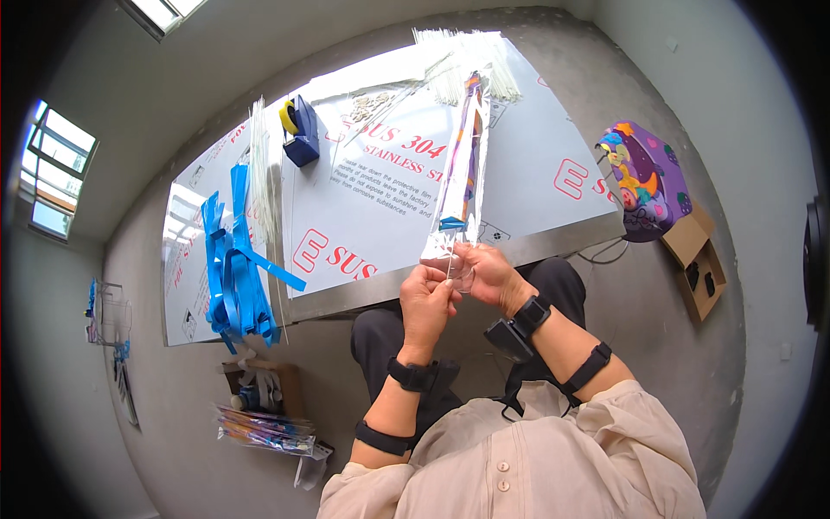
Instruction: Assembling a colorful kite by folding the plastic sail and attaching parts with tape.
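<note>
Our bag (451, 195) held a colourful bundle (472, 112); by the table's (532, 138) near edge, our left hand (424, 301) and right hand (491, 275) pinched the plastic.

L hand (428, 298), R hand (489, 273) — pinching clear pkg (457, 186), nr end

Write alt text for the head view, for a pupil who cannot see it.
A person's left hand and right hand pinch the near end of a long, clear packet at the edge of a table. To the left lie blue strips; farther back are a tape dispenser and thin white rods.
</note>
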{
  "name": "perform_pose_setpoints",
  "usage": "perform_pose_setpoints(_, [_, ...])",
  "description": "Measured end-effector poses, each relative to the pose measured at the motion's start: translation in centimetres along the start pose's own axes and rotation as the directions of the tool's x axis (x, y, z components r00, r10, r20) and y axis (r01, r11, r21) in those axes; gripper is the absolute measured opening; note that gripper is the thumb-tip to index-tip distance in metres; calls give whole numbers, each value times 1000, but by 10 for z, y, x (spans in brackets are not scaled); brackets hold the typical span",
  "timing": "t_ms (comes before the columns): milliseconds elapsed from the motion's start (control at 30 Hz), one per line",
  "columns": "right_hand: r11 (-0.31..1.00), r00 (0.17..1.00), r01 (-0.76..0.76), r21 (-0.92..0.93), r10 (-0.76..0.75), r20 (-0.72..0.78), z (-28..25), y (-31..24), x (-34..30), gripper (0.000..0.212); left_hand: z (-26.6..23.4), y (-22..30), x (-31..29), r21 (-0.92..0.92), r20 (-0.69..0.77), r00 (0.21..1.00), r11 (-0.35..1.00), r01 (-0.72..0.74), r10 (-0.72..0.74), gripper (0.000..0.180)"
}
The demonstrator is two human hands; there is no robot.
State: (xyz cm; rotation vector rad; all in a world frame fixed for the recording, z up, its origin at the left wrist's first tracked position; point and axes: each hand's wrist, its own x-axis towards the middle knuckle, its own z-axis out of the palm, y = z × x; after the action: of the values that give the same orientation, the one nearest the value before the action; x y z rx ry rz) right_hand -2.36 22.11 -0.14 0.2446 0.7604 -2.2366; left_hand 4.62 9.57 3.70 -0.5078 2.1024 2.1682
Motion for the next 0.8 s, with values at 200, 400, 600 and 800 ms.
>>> perform_pose_setpoints(200, [998,1000,-27,63,26,18,-16,13,2,19,9,-15,19,496,-71,903,801,-337,424,17])
perform_pose_setpoints(400, [999,1000,-18,35,17,22,-13,-2,-6,26,6,7,15,571,-24,909,752,-330,417,23])
perform_pose_setpoints(600, [990,989,-140,22,139,51,16,-18,-19,37,-17,16,54,79,-163,968,981,-179,190,28])
perform_pose_setpoints(800, [990,988,-128,-63,133,81,2,-10,-18,34,-13,11,72,-140,182,952,951,274,-248,20])
